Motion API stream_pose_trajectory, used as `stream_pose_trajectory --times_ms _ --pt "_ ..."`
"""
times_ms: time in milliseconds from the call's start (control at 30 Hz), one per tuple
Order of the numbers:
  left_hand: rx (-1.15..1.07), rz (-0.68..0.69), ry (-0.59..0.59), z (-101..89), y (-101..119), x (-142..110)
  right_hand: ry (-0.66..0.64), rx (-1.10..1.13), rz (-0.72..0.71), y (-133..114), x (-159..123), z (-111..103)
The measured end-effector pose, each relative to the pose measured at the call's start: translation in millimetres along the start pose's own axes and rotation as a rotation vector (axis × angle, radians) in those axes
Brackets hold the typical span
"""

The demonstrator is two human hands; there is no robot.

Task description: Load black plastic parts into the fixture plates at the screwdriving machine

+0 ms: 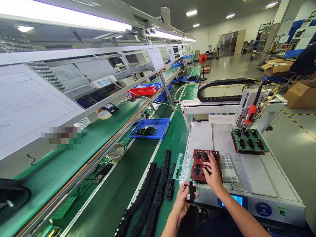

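Note:
My left hand (182,200) is closed around a black plastic part (191,191) at the machine's front edge. My right hand (212,172) reaches over a dark red fixture (194,178), thumb and fingers closed on another black part at its front right. More black parts, such as a square-faced housing (197,169), sit in the fixture's pockets. A pale green cut-out plate (179,167) lies against its left side. To its right is a white gridded tray (229,168) of small items. Rows of black parts (150,187) lie on the green bench left of my hands.
A benchtop machine (278,184) carries a red and black screwdriver head (251,113) above a second fixture with a green plate (250,143). On the bench stands a blue tray (161,126) of dark boards. A shelf frame with lamps runs along the left.

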State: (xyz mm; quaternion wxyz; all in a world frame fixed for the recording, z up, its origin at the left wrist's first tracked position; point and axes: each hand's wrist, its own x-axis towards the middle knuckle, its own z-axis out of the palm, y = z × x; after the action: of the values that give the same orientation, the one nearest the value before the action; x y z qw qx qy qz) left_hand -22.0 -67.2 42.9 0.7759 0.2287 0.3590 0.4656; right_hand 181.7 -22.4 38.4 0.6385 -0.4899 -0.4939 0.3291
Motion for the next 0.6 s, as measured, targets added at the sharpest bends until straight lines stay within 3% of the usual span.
stream_pose_trajectory --times_ms 133,233,333,433,533,600 --pt "0.113 0.024 -0.135 15.3 -14.1 10.7 0.129 0.222 0.184 -49.6 7.2 -0.1" --pt "0.112 0.051 -0.232 29.1 -24.6 16.0 0.053 0.331 0.241 -71.5 1.3 -3.1" --pt "0.112 0.094 -0.213 35.8 -27.1 17.1 -0.027 0.353 0.185 -81.0 -9.6 -6.8" --pt "0.321 0.222 -0.133 38.9 -16.0 16.2 0.004 0.294 0.128 -87.3 -16.7 -13.5" --pt "0.643 0.446 -0.122 45.7 4.5 14.1 0.07 0.261 0.163 -96.5 -20.9 -23.5" --pt "0.781 0.554 -0.148 52.2 17.1 11.9 0.003 0.272 0.218 -103.7 -24.9 -29.5"
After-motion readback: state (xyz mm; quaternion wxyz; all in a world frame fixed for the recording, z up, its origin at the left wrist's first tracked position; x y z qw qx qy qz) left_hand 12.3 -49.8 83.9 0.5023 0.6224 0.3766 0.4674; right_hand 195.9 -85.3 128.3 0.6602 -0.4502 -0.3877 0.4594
